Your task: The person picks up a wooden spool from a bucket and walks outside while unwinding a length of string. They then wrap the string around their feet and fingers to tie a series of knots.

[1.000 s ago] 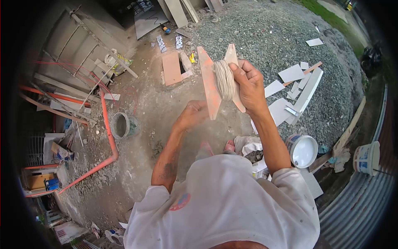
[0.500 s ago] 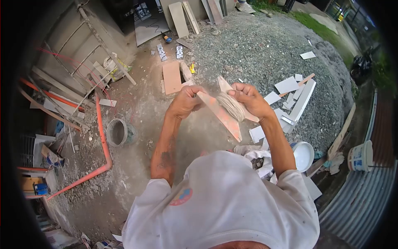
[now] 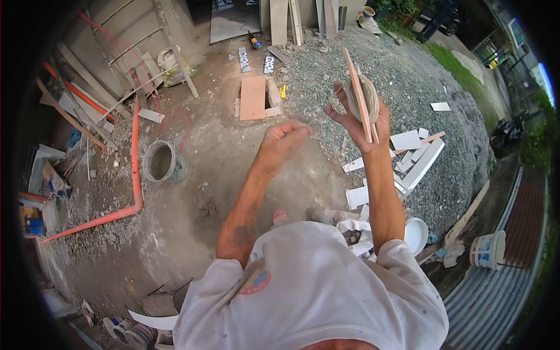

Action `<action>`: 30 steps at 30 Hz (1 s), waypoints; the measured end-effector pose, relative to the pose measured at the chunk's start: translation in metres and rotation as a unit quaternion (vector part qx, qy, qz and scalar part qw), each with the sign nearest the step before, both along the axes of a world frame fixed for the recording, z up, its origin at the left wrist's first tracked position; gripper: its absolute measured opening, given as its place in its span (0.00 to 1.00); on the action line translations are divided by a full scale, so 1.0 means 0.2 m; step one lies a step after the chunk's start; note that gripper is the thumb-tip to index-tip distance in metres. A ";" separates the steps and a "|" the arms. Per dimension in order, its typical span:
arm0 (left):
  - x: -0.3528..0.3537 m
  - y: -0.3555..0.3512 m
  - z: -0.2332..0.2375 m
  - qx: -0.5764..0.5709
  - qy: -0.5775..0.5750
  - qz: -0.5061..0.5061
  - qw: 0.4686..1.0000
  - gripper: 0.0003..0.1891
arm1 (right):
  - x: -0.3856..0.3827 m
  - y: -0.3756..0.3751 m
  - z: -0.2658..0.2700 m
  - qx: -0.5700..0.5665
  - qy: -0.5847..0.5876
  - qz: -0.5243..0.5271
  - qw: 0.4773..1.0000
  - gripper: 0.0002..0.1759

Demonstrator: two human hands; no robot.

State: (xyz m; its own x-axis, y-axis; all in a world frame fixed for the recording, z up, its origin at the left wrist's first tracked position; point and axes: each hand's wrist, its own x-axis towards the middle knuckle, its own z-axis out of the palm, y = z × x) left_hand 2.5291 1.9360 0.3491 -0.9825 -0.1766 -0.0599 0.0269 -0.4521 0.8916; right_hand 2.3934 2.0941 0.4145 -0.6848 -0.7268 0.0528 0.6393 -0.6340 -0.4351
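Note:
My right hand (image 3: 373,123) is raised over the gravel and holds a wooden winder (image 3: 360,96) wound with pale string (image 3: 368,98). The winder stands nearly upright on the palm, seen edge-on, with the thumb and some fingers spread to its left. To the left, my left hand (image 3: 284,143) is lifted over the concrete, its fingers curled together in a pinch. Whatever lies between those fingertips is too small to make out.
A grey bucket (image 3: 160,162) and an orange pipe (image 3: 136,157) are at the left. White board offcuts (image 3: 406,140) lie on the gravel (image 3: 402,81). A wooden board (image 3: 252,98) partly covers a hole in the ground. A white pail (image 3: 489,249) stands at the right.
My right hand has risen with the winder and turned it edge-on. My left hand has come away from the winder and now sits apart, lower and further left of it.

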 end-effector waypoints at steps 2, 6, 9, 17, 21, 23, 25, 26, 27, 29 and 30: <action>0.04 -0.01 0.00 -0.035 -0.002 0.037 0.999 0.09 | 0.02 -0.13 -0.07 -0.062 -0.012 0.015 0.998 0.19; 0.15 -0.07 0.02 -0.033 -0.024 0.085 0.996 0.08 | 0.06 -0.29 -0.11 -0.141 -0.070 0.059 0.986 0.18; 0.23 -0.09 0.03 -0.055 -0.027 0.123 0.990 0.07 | 0.11 -0.34 -0.14 -0.147 -0.124 0.072 0.979 0.18; 0.38 -0.08 -0.04 -0.129 -0.043 0.201 0.970 0.07 | 0.09 -0.45 -0.16 -0.150 -0.128 0.027 0.980 0.19; 0.43 -0.13 0.00 -0.071 -0.060 0.213 0.973 0.07 | 0.09 -0.48 -0.15 -0.187 -0.116 0.070 0.973 0.20; 0.42 -0.15 -0.02 -0.110 -0.048 0.226 0.967 0.07 | 0.10 -0.51 -0.13 -0.147 -0.095 0.046 0.983 0.21; 0.41 -0.14 -0.04 -0.054 -0.048 0.228 0.971 0.07 | 0.09 -0.52 -0.09 -0.115 -0.075 0.033 0.990 0.22; 0.41 -0.14 -0.05 -0.025 -0.048 0.227 0.972 0.07 | 0.08 -0.53 -0.09 -0.104 -0.019 0.026 0.994 0.23; 0.43 -0.14 -0.04 -0.040 -0.045 0.229 0.972 0.07 | 0.08 -0.53 -0.08 -0.127 -0.043 0.044 0.990 0.23; 0.48 -0.13 0.02 -0.065 -0.044 0.236 0.968 0.07 | 0.08 -0.53 -0.06 -0.169 -0.092 0.082 0.978 0.23; 0.49 -0.13 0.02 -0.099 -0.037 0.253 0.962 0.07 | 0.09 -0.53 -0.04 -0.165 -0.093 0.076 0.979 0.22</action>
State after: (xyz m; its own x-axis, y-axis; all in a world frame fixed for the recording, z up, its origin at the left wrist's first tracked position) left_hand 2.6272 1.9099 0.3540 -0.7619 -0.6463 -0.0416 0.1326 -0.2185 0.9668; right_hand 2.4113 1.9872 0.4058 -0.5900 -0.7856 0.1862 0.7860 -0.6117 -0.0902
